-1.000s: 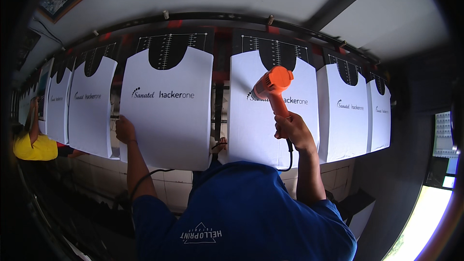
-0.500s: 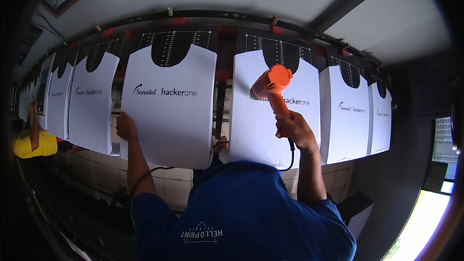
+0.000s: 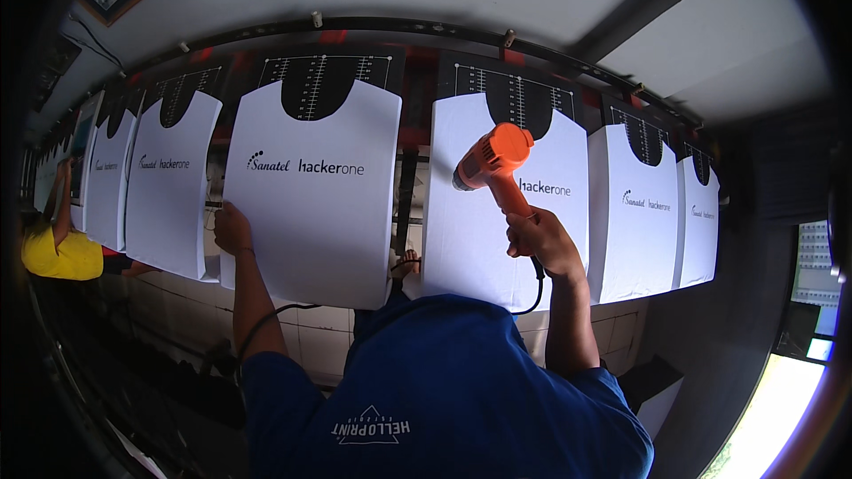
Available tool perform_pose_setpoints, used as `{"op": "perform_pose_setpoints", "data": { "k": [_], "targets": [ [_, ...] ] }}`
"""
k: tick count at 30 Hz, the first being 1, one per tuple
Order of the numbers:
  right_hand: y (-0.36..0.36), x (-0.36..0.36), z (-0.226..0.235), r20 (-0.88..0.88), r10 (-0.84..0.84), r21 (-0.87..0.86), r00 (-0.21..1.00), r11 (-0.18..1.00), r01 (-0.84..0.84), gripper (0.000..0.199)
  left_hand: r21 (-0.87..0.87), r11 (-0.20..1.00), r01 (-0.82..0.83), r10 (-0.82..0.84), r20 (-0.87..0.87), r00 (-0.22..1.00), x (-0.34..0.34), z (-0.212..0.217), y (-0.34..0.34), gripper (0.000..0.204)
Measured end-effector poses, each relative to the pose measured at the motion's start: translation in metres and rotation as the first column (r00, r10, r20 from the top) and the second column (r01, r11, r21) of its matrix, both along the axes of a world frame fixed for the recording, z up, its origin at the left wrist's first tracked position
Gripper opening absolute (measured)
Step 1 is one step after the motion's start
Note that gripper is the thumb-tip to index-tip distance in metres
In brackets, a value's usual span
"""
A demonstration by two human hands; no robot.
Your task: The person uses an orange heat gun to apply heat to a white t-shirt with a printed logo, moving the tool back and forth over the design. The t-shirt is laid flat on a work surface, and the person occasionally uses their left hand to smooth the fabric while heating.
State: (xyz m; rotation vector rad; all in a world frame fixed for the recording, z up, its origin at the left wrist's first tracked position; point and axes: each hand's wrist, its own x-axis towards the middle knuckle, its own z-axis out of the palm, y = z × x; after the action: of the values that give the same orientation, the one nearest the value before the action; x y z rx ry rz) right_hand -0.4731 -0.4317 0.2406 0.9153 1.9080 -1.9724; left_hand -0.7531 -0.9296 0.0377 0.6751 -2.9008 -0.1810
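Note:
In my right hand [image 3: 543, 238] is the handle of an orange heat gun [image 3: 504, 158], my fingers closed around it. Its dark nozzle points left, above a white T-shirt [image 3: 506, 253] stretched on a black board, and hides part of the dark print. My left hand [image 3: 232, 229] is closed at the left edge of another white T-shirt [image 3: 311, 226] on the neighbouring board [image 3: 312, 99]; some fingertips are hidden there. A black cord hangs from the gun's handle, and a dark cable crosses my left forearm.
More white shirts on boards stand in the row, at left [image 3: 169, 213] and right [image 3: 632, 239]. A dark rail [image 3: 408, 25] runs behind them. At far left a person in a yellow top [image 3: 62, 253] reaches toward the row. A bright opening [image 3: 763, 417] lies at lower right.
The heat gun's nozzle has swung slightly to the left and nearer to me, uncovering a bit more print. My left hand stays at the shirt's edge. The person in yellow has shifted their arms.

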Motion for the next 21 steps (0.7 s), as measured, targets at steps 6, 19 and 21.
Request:
{"op": "perform_pose_setpoints", "data": {
  "k": [6, 19, 21],
  "targets": [
    [-0.001, -0.001, 0.000, -0.008, -0.003, 0.001, 1.000, 1.000, 0.003, 0.029, -0.022, 1.000, -0.011, 0.012, 0.005, 1.000, -0.001, -0.002, -0.002, 0.057],
    [0.002, -0.001, -0.014, -0.056, -0.133, 0.034, 0.990, 0.990, 0.135, 0.030, -0.016, 1.000, -0.021, 0.021, -0.005, 1.000, -0.001, 0.000, -0.001, 0.058],
    [-0.001, -0.003, -0.011, -0.037, -0.136, 0.075, 0.990, 0.988, 0.139, 0.030, -0.010, 1.000, -0.020, 0.020, -0.002, 1.000, -0.001, 0.001, 0.002, 0.058]
  ]
}}
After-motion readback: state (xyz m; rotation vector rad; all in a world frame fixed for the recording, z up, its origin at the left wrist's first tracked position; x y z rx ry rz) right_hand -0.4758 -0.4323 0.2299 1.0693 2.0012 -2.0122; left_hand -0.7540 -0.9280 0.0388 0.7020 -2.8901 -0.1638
